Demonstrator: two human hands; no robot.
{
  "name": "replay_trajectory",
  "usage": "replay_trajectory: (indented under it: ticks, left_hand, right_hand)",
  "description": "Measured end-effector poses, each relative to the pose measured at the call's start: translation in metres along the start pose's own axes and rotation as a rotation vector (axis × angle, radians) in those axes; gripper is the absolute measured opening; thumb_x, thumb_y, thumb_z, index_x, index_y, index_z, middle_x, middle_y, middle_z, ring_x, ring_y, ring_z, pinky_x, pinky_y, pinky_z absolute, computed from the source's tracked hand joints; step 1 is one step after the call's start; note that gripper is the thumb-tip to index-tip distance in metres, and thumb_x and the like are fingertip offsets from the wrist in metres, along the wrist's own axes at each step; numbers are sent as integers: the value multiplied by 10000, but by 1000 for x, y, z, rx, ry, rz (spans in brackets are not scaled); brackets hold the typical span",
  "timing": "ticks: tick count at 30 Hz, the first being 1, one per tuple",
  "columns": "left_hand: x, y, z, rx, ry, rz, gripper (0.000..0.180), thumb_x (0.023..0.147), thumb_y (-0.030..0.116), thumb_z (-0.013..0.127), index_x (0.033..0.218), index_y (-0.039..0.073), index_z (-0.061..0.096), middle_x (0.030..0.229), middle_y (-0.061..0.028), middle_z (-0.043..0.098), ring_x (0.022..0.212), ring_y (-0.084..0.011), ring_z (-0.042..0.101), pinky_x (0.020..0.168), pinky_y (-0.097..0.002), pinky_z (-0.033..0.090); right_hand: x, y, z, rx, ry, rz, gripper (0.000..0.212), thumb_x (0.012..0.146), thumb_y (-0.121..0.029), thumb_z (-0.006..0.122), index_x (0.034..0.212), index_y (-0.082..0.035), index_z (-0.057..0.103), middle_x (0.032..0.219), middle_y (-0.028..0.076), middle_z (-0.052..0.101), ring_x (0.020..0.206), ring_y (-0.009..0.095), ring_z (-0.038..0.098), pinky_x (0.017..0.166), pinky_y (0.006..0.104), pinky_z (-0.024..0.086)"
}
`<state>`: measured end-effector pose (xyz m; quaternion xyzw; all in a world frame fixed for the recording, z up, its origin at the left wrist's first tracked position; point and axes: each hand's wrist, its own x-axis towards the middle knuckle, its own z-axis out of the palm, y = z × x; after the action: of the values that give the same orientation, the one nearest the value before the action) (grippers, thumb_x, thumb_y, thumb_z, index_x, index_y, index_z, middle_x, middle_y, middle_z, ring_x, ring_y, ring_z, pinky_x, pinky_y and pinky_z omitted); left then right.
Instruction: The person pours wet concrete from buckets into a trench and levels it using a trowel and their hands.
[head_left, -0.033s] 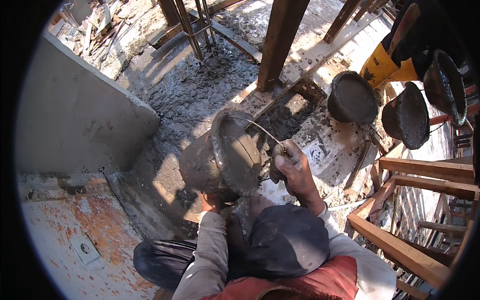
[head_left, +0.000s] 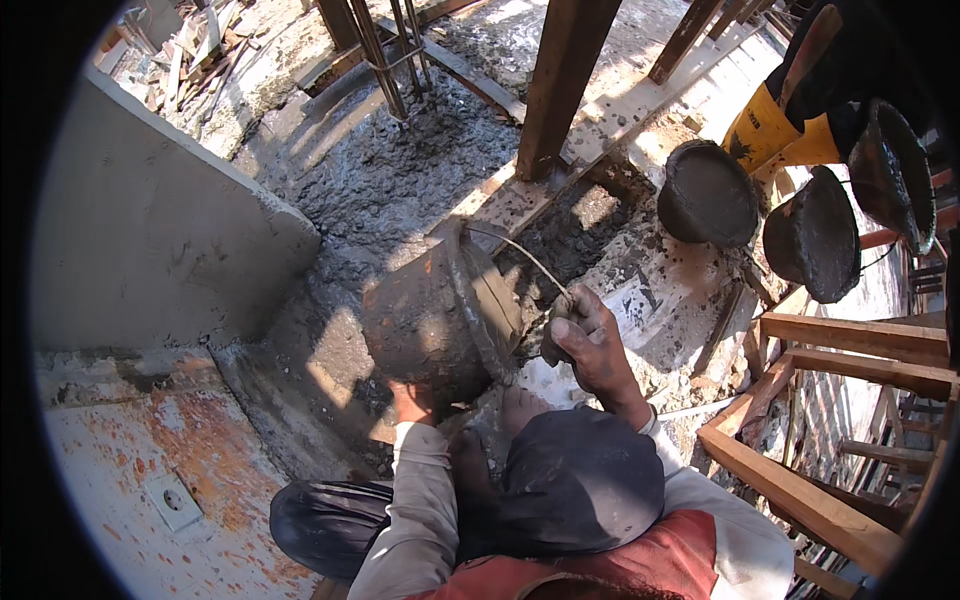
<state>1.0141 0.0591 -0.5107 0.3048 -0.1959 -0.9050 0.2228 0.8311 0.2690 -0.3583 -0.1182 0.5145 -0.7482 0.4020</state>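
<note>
A mud-caked bucket is tilted in front of me, its mouth turned to the right. Grey wet mortar shows inside its rim. My right hand is closed around the thin wire handle, held out to the right of the mouth. Low against the bucket's near side, my left hand holds it from below; most of its fingers are hidden. Beneath and beyond the bucket lies rough wet concrete.
Three more buckets are at the right: one full of grey mix, one tilted, one held up beside a person's yellow boots. A wooden post, a grey wall and a timber frame stand around me.
The bucket has tipped further over to the right, so less of its inside shows and more of its outer wall. My right hand has shifted slightly down with the handle.
</note>
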Motion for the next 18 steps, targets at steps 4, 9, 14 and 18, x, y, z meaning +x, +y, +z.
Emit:
replay_trajectory:
  ticks: [4, 9, 14, 18]
  left_hand:
    - [31, 27, 38, 83, -58, 123, 409, 939, 226, 529, 1292, 20, 509, 1264, -115, 560, 1143, -277, 568, 969, -405, 477]
    - [30, -15, 136, 278, -20, 250, 552, 854, 211, 653, 1301, -44, 454, 1166, -124, 580, 1017, -194, 584, 899, -321, 482]
    - [9, -28, 161, 475, -146, 278, 499, 853, 180, 649, 1260, -56, 480, 1154, -117, 587, 1020, -182, 571, 908, -315, 467]
    - [-15, 3, 209, 728, -211, 519, 464, 884, 137, 624, 1276, -75, 494, 1190, -150, 581, 1072, -205, 570, 936, -326, 458]
  right_hand:
    - [-5, 7, 8, 14, 215, -97, 415, 866, -148, 714, 1167, -20, 459, 998, 68, 579, 838, 123, 609, 684, 257, 527]
    - [11, 31, -62, 91, 514, -261, 295, 908, -130, 660, 1140, -59, 493, 960, 38, 589, 831, 125, 623, 682, 278, 551]
    - [-6, 57, -96, 144, 580, -235, 462, 924, -241, 634, 1320, -47, 496, 1180, 89, 635, 1073, 227, 613, 962, 382, 491]
    - [-16, 54, -84, 458, 536, -174, 501, 913, -315, 637, 1329, -72, 501, 1278, 89, 597, 1154, 250, 581, 991, 414, 470]
